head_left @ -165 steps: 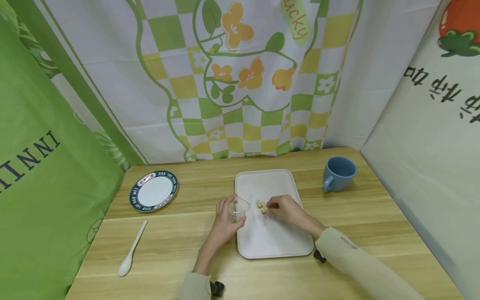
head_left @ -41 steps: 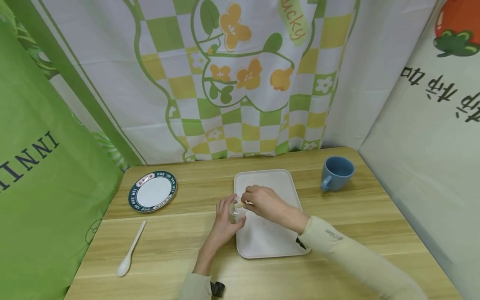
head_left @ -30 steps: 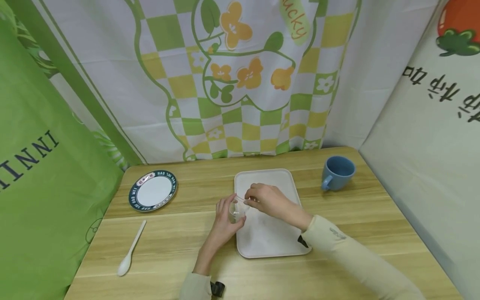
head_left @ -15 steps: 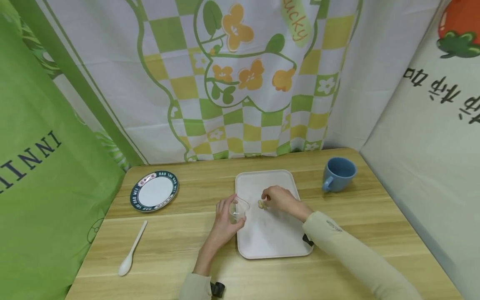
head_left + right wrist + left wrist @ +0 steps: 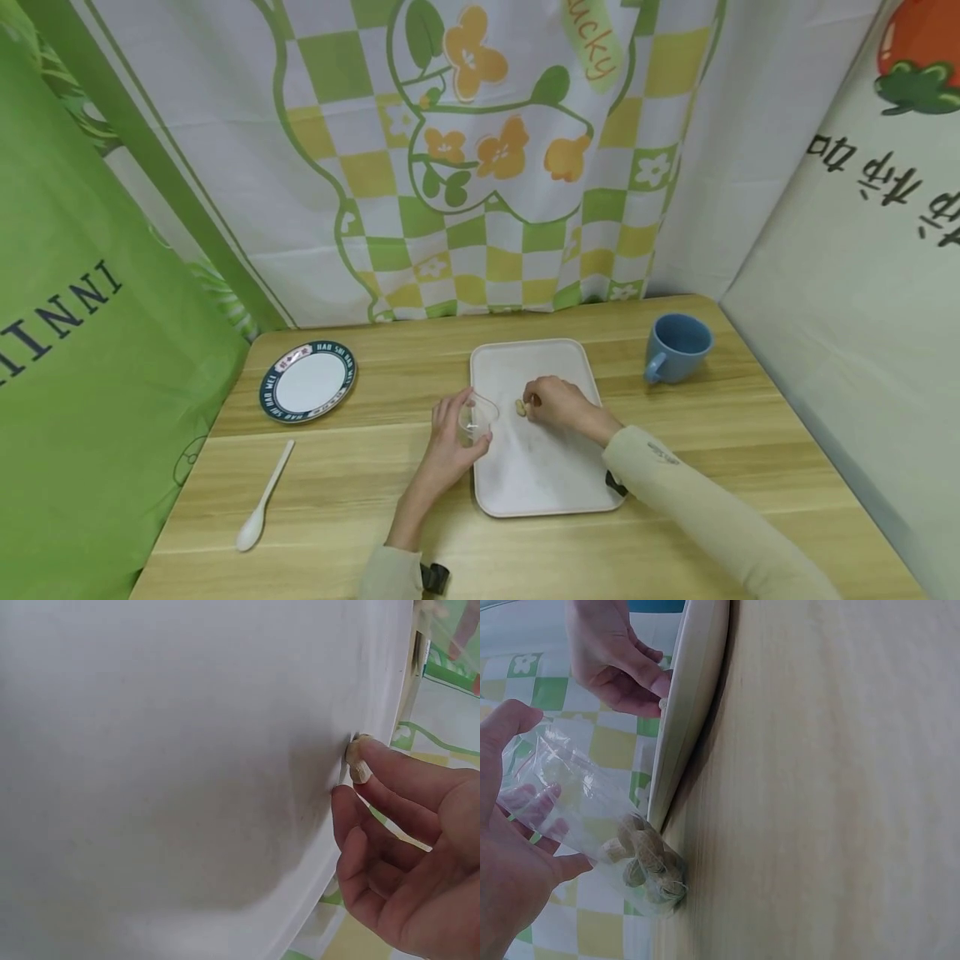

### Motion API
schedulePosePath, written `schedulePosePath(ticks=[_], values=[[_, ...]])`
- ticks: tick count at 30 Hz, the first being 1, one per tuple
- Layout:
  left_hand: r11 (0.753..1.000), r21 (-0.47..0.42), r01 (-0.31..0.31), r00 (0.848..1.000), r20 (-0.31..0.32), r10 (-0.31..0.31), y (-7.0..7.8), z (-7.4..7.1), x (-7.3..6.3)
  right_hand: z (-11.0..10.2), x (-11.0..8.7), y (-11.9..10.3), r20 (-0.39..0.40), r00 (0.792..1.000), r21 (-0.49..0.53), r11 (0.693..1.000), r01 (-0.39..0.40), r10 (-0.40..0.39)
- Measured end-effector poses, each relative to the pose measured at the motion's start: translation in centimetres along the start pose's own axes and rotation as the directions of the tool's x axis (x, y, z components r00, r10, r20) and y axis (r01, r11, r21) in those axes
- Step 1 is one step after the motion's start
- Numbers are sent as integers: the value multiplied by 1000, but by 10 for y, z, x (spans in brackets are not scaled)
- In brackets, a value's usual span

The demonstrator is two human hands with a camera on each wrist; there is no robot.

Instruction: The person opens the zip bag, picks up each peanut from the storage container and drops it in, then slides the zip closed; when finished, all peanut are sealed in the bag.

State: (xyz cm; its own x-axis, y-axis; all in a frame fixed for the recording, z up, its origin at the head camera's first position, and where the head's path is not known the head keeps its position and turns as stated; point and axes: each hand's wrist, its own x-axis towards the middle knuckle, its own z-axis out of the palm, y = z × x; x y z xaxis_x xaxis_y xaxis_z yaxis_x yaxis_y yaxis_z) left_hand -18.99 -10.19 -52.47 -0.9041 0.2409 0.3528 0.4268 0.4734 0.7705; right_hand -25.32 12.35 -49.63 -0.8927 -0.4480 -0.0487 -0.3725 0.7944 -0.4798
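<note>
My left hand [image 5: 450, 442] holds a clear plastic bag [image 5: 581, 787] by its mouth, thumb and fingers spread to keep it wide. Several peanuts [image 5: 649, 855] lie at the bottom of the bag, beside the left edge of the white tray [image 5: 540, 475]. Over the tray, my right hand [image 5: 562, 404] pinches a peanut [image 5: 358, 759] between thumb and fingertips, low against the surface. In the head view a peanut [image 5: 521, 407] shows just left of the right fingertips. The fingers partly hide what they grip there.
A blue mug [image 5: 677, 348] stands right of the tray. At the left are a green-rimmed plate [image 5: 309, 382] and a white spoon [image 5: 262, 500] on the wooden table [image 5: 360, 492]. Patterned curtains [image 5: 495, 250] hang behind the table.
My right hand has gone from the tray to the bag's mouth with a peanut, then back to the tray. Fewer peanuts show on the tray. The left hand has stayed in place.
</note>
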Motion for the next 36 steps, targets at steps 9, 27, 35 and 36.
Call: schedulePosePath(ticks=[9,27,35,36], values=[[1000,-4,2,1000,7,-2,0,1,0,4,0,3,-35,999,52,998,-20,22],[1000,5,-10,1000,-7,10,-1,3,-1,6,-6,14,-134,985,203,970,133,-107],[1000,8,-23,1000,-5,23,1,2,1,-17,-9,-7,-282,929,196,933,301,-240],[1000,9,-25,1000,-5,25,1,2,1,-20,-9,-12,-297,923,200,929,312,-246]])
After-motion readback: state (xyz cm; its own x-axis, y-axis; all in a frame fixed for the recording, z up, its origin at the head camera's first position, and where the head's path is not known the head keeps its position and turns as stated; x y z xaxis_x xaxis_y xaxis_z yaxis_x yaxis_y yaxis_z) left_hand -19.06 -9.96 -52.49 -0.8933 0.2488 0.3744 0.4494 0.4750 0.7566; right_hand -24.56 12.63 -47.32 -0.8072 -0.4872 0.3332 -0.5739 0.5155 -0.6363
